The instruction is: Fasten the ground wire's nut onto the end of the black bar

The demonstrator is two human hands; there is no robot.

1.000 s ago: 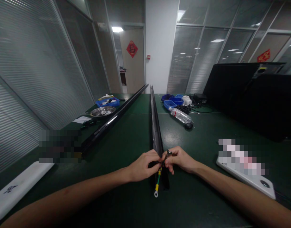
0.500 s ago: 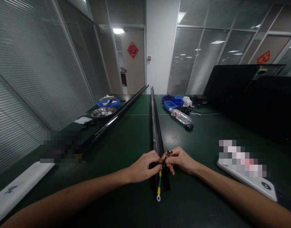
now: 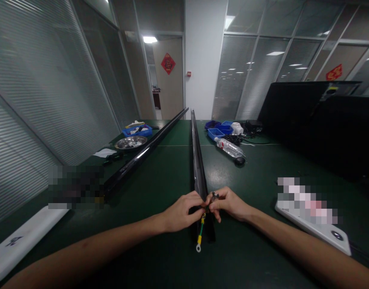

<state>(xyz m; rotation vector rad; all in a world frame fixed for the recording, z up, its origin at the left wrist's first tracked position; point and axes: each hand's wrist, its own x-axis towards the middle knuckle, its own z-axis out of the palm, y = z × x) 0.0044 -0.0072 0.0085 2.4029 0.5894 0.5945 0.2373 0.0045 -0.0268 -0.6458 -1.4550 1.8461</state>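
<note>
My left hand (image 3: 186, 210) is closed in a pinch at the near end of a long black rail (image 3: 198, 164). From its fingertips hangs a short green-and-yellow ground wire (image 3: 201, 229), its ring terminal (image 3: 198, 248) at the lower end. Right beside it, the thumb and index finger of my right hand (image 3: 228, 204) pinch together at the wire's upper end; whatever small part they hold is hidden. A small dark, shiny piece (image 3: 214, 195) shows at the right index finger. The fingertips of both hands nearly meet above the rail.
A second black rail (image 3: 142, 154) lies to the left. Beyond it are a metal bowl (image 3: 121, 143) and a blue tray (image 3: 146, 131). On the right lie a plastic bottle (image 3: 231, 147), blue bins (image 3: 216, 134) and a white device (image 3: 317, 228). Another white device (image 3: 28, 241) lies at left.
The hanging ring terminal has swung slightly left and up. Both hands stay almost in place, with slight finger movement.
</note>
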